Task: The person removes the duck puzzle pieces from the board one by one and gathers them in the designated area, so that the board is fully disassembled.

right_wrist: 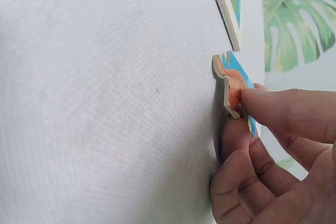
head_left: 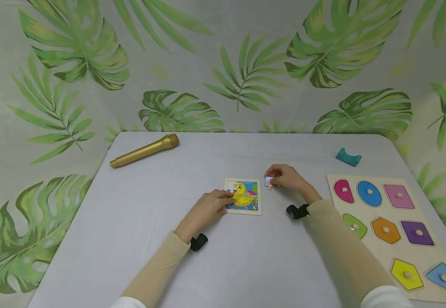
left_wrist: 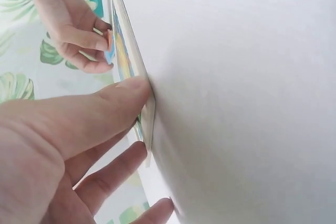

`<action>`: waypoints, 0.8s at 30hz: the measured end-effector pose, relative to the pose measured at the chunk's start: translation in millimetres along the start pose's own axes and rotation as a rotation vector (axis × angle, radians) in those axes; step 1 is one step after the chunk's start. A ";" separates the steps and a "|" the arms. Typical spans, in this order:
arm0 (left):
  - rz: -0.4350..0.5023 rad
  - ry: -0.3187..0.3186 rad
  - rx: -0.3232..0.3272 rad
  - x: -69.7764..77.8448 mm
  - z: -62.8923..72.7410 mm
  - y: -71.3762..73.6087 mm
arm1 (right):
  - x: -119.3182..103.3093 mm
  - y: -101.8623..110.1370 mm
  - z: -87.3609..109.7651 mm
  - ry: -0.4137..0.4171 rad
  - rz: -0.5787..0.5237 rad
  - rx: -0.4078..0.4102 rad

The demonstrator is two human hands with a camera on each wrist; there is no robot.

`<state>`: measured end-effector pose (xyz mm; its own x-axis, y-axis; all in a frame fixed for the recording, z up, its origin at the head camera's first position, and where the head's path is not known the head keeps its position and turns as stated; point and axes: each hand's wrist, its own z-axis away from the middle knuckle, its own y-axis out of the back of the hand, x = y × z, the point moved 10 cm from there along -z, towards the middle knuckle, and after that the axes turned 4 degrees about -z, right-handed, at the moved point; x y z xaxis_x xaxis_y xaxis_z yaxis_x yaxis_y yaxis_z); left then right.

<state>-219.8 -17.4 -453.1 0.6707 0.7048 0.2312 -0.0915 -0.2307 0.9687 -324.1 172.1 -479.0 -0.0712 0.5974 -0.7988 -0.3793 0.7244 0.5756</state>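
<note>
A square wooden jigsaw puzzle (head_left: 248, 201) with a yellow duck picture lies on the white table, a pale bare patch showing at its upper left. My left hand (head_left: 207, 206) holds it by the left side, fingers over the picture. Close up in the left wrist view, the thumb (left_wrist: 137, 87) presses the board's edge. To the right of the board, my right hand (head_left: 287, 177) pinches a small jigsaw piece (head_left: 268, 183) between thumb and fingers, low over the cloth. The right wrist view shows blue and orange print on that jigsaw piece (right_wrist: 235, 85); part of it is hidden by the fingers.
A gold microphone (head_left: 144, 151) lies at the back left. On the right is a wooden peg board (head_left: 365, 201) with several coloured shapes, and behind it a teal curved block (head_left: 348, 157). A leaf-print cloth (head_left: 254, 64) rises behind the table.
</note>
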 end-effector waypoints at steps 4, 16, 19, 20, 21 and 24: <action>0.013 0.020 -0.011 1.9 -1.3 -1.2 | -2.3 -1.0 0.0 0.038 0.049 0.019; 0.033 -0.028 -0.088 16.9 -4.0 -12.3 | -23.9 -9.2 -0.2 0.124 0.078 0.067; 0.022 -0.011 -0.110 15.8 -3.4 -14.6 | -37.2 -22.2 -1.4 0.163 0.026 0.029; 0.024 -0.008 -0.114 15.6 -3.4 -14.9 | -42.1 -27.5 -2.2 0.180 0.022 0.011; 0.022 -0.007 -0.115 15.5 -3.6 -15.1 | -47.0 -32.9 -2.8 0.198 0.024 -0.008; 0.018 -0.008 -0.115 15.6 -4.5 -15.2 | -58.4 -48.2 -4.6 0.242 0.049 -0.066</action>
<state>-211.2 0.1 -463.9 0.6743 0.6953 0.2488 -0.1873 -0.1648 0.9684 -306.0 100.7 -460.9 -0.3067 0.5256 -0.7935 -0.4287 0.6680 0.6082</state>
